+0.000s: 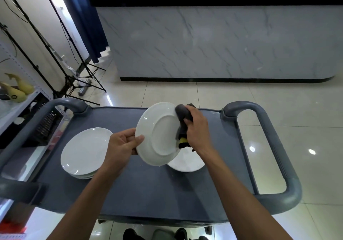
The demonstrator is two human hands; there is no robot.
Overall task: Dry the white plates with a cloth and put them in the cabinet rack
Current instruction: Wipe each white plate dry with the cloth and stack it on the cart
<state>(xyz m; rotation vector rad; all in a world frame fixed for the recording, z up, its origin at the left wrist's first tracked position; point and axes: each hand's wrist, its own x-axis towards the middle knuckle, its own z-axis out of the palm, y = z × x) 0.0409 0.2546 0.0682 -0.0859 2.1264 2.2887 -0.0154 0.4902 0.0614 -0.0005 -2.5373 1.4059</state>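
Gripping plate [159,134] rim, cloth [182,114] opposite

a staged commercial-style kitchen or studio space: beyond the hands, a marble-pattern counter [219,43] with black top; below them, a grey service cart [130,193]; to their left, tripod light stands [61,57] and shelving [20,100]; glossy floor tiles [232,95].

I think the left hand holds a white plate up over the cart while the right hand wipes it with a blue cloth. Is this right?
Not quite: the cloth is grey with a yellow patch, not blue. The head view shows it. The rest holds: the left hand holds the white plate above the cart, and the right hand wipes it.
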